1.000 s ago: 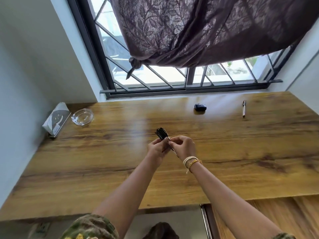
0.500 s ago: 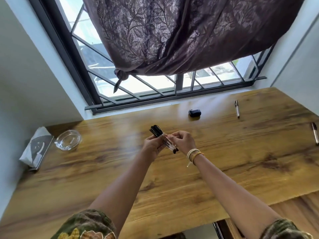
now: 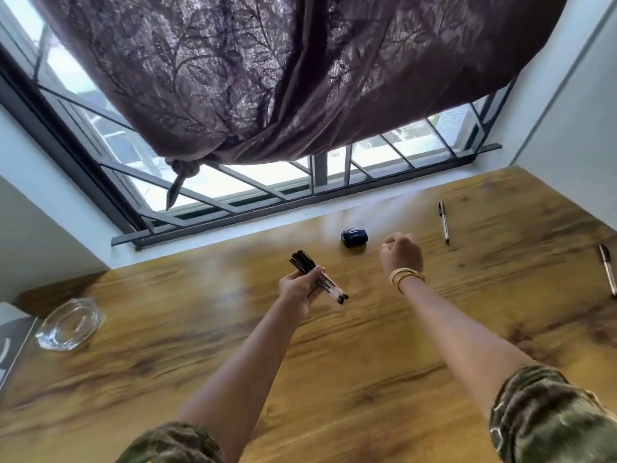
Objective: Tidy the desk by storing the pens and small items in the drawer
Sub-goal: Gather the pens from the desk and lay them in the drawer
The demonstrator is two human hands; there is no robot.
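Clear plastic barrels with black caps: a bundle of pens (image 3: 317, 277) sits in the left hand (image 3: 298, 289), fingers curled round the middle, caps pointing up toward the window, tips slanting down to the right, held above the desk (image 3: 334, 379). That desk is glossy wood with a bold streaky grain, and everything else lies on it. The right hand (image 3: 402, 253) hovers to the right of the bundle, well apart from it, fingers loosely curled and gripping nothing, a stack of pale and gold bangles (image 3: 405, 277) at the wrist. Just beyond it, toward the window, lies a small rounded dark-blue case (image 3: 354, 237). Further right, a slim silver pen (image 3: 444, 222) lies flat; another pen (image 3: 607, 270) lies at the desk's right edge. Far left of the bundle, a thick glass ashtray (image 3: 68, 324).
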